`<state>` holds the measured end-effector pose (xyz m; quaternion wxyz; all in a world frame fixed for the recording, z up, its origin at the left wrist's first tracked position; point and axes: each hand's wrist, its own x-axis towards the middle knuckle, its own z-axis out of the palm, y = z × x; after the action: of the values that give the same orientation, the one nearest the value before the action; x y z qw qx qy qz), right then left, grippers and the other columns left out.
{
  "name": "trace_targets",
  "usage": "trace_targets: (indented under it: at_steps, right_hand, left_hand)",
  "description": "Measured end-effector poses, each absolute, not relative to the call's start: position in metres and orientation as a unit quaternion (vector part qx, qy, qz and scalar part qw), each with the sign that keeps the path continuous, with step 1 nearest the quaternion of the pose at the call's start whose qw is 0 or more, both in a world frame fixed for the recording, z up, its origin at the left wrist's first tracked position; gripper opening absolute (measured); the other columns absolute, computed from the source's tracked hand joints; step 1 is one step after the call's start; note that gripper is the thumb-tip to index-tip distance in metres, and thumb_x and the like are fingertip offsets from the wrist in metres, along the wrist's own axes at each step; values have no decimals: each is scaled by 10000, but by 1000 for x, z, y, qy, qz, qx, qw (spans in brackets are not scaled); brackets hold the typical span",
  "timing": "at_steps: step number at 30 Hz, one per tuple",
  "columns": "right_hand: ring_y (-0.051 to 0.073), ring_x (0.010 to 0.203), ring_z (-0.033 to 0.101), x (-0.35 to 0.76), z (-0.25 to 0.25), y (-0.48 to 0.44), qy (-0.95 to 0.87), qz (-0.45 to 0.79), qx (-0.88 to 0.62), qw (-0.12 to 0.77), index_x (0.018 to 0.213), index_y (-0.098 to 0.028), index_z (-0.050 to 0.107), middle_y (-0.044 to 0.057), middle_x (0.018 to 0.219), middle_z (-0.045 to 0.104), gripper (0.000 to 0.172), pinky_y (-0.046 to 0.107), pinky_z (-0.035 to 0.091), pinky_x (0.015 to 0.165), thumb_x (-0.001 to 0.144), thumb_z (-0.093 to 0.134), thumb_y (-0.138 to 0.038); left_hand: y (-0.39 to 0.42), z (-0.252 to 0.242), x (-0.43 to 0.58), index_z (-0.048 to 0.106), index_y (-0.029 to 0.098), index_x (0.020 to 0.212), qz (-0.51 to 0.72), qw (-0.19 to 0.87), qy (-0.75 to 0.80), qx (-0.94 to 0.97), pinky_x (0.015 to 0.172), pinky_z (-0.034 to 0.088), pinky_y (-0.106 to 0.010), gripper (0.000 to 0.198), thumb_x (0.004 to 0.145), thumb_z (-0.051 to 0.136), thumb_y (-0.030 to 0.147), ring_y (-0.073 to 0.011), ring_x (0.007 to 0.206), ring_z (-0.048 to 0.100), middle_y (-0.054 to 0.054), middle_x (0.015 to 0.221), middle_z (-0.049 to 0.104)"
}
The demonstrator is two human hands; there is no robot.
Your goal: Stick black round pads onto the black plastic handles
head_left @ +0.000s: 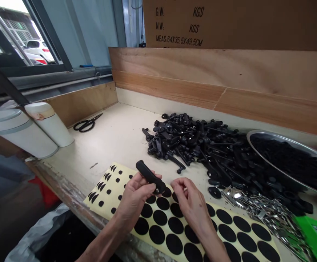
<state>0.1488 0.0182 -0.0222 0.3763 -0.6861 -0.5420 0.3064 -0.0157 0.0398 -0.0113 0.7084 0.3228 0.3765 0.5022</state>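
Observation:
My left hand (pixel 133 196) grips a long, rounded black plastic part (pixel 147 174), thumb on top, its far end pointing up and left. Just to the right, my right hand (pixel 192 200) is closed in a pinch at thumb and index finger; anything between those fingertips is too small or hidden to make out. Both hands are above a pale yellow backing sheet (pixel 112 200) at the table's front edge. Large round black pads (pixel 160 217) cover much of this sheet, with smaller black pieces at its left end. My hands and forearms hide some of them.
A heap of black plastic parts (pixel 185 138) spreads towards a metal bowl (pixel 277 134) holding more black pieces. Shiny metal pieces (pixel 273 213) and a green tray (pixel 301 227) lie at right. Black scissors (pixel 84 125) and two white containers (pixel 52 123) are at left. A wooden board (pixel 215 69) borders the back.

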Motion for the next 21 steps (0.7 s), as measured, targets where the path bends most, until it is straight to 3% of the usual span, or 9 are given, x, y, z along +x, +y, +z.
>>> trace_targets:
  at_steps: [3, 5, 12, 18, 21]
  right_hand:
    - [123, 543, 478, 145, -22, 20, -457, 486, -594, 450, 898, -206, 618, -5, 675, 524, 424, 224, 386, 468, 907, 413, -577]
    - [100, 524, 450, 137, -21, 20, -420, 531, -560, 478, 902, -199, 609, -15, 667, 517, 415, 202, 355, 444, 891, 457, -585]
    - [73, 462, 414, 116, -20, 20, -435, 525, -538, 496, 731, -199, 503, -53, 538, 501, 363, 177, 314, 417, 809, 624, -532]
    - [109, 572, 545, 116, -24, 15, -475, 603, -456, 451, 1042, -184, 554, -8, 721, 601, 310, 216, 445, 514, 855, 613, -425]
    - [111, 602, 555, 111, -26, 12, -483, 586, -476, 444, 1057, -178, 570, 14, 786, 611, 304, 228, 471, 554, 884, 570, -429]
  left_hand:
    - [41, -9, -15, 612, 147, 995, 491, 740, 351, 296, 726, 524, -317, 230, 779, 684, 180, -193, 806, 660, -90, 1009, 677]
    - [40, -9, -15, 611, 140, 984, 491, 748, 336, 296, 716, 520, -303, 204, 790, 669, 162, -173, 785, 649, -82, 989, 667]
    - [40, -14, -11, 591, 146, 931, 492, 718, 377, 317, 557, 464, -210, 173, 786, 673, 191, -108, 676, 571, -37, 879, 646]
    - [34, -8, -31, 598, 137, 853, 496, 673, 428, 342, 485, 420, -186, 121, 765, 662, 190, -95, 603, 562, -15, 784, 622]
    - [26, -3, -52, 604, 137, 870, 492, 677, 430, 337, 436, 394, -181, 142, 773, 660, 225, -102, 564, 588, -33, 821, 636]
